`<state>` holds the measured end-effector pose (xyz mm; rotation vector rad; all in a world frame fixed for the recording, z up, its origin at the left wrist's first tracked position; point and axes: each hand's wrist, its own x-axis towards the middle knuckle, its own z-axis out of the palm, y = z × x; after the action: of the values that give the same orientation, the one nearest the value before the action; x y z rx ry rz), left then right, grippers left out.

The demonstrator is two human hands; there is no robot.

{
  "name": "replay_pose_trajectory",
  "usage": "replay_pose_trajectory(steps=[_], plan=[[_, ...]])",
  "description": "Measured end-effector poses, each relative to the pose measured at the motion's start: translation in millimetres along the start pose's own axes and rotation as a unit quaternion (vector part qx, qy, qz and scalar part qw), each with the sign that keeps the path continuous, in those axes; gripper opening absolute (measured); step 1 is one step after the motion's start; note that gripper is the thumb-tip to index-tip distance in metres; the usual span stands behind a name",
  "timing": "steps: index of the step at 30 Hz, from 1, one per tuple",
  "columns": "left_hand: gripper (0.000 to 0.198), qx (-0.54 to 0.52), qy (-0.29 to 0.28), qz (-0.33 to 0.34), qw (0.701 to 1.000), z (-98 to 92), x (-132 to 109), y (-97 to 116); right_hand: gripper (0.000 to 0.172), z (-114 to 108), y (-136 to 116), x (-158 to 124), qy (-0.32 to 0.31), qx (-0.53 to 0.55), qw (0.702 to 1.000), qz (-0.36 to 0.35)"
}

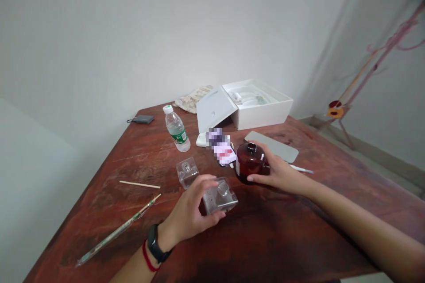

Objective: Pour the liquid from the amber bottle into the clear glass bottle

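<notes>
Table (265,239) of scuffed red-brown wood fills the lower view, its far edge close to pale walls (133,44). Nearest, the left hand (187,212), with a black watch (155,243) and a red wristband (147,257) at its wrist, is clamped around a clear square glass bottle (219,199) near the table's middle; whether the bottle touches the wood is hard to tell. The right hand (279,174), apart from the left, wraps a round dark amber glass bottle (249,163) just beyond it. Toward the left edge lie a long slender glass tube (116,230) and a thin wooden stick (139,184). A second clear square bottle (187,172) stands just beside the left hand's fingers. Farther on are a pixelated blurred object (221,146), a grey flat slab (272,147) and a water bottle (177,128) with a green label. By the far edge sit a white box (257,108) with its lid (214,108) leaning against it, a crumpled cloth (192,98) and a dark grey pouch (143,119). Pink cord (388,44) hangs on the right wall.
</notes>
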<state>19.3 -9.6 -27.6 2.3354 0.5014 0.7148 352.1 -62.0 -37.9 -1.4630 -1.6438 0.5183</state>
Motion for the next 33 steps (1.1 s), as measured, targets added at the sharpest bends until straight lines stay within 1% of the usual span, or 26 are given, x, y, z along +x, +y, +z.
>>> replay_pose_trajectory(steps=[6,12,15,20,24,28,33], plan=[[0.061,0.002,-0.012,-0.011,1.0,-2.0,1.0,-0.5,0.107,-0.4,-2.9,0.0,-0.001,0.006,1.0,0.01],[0.062,0.005,-0.017,-0.022,1.0,-3.7,1.9,2.6,0.107,0.2,1.7,-0.4,0.008,0.005,1.0,0.012],[0.063,0.004,-0.02,-0.026,0.999,-4.0,1.7,2.4,0.113,0.1,3.4,-0.5,-0.003,-0.002,1.0,0.003],[0.063,0.0,-0.023,-0.027,0.999,-4.5,1.4,1.2,0.125,0.5,4.2,-1.4,0.0,-0.005,1.0,0.004],[0.062,0.002,-0.021,-0.031,0.999,-4.7,1.7,2.1,0.123,0.4,3.4,-0.5,0.008,0.003,1.0,0.002],[0.062,0.005,-0.02,-0.029,0.999,-5.2,1.9,2.9,0.121,-0.3,2.2,0.6,-0.001,0.003,1.0,-0.007],[0.063,-0.001,-0.018,-0.015,1.0,-5.2,2.1,2.1,0.121,-0.1,2.8,-0.6,-0.01,-0.011,1.0,-0.001]])
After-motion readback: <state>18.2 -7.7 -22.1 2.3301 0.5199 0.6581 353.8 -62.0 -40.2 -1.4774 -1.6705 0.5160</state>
